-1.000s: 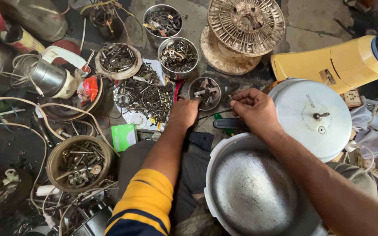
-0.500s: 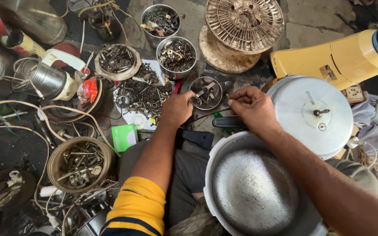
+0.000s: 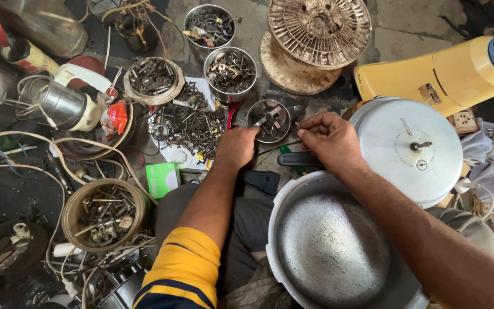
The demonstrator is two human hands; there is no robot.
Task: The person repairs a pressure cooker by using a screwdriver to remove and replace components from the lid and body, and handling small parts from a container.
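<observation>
We're looking straight down, and both hands meet at the small round metal tin [image 3: 269, 120] sitting just above centre of the frame. Our left hand [image 3: 236, 146] comes in from the lower left, knuckles up, fingers curled at the tin's lower-left rim; whether it pinches anything we cannot tell, the fingertips are tucked under. Our right hand [image 3: 328, 139] arrives from the right, fingers bunched narrow at the tin's right edge, thumb and forefinger close together, and any small part between them is too tiny to make out.

So the tin lies directly ahead of both hands, between them, each about equally near, left perhaps touching the rim. It's round, with no long axis to speak of; the bits inside lie every which way.

Below the right hand, the black handle [image 3: 299, 159] runs left to right, leading to the big steel pot [image 3: 338, 252] at lower centre. The pressure-cooker lid [image 3: 410, 150] rests just right of that wrist. The screw pile [image 3: 192, 123] spreads left of the tin.
</observation>
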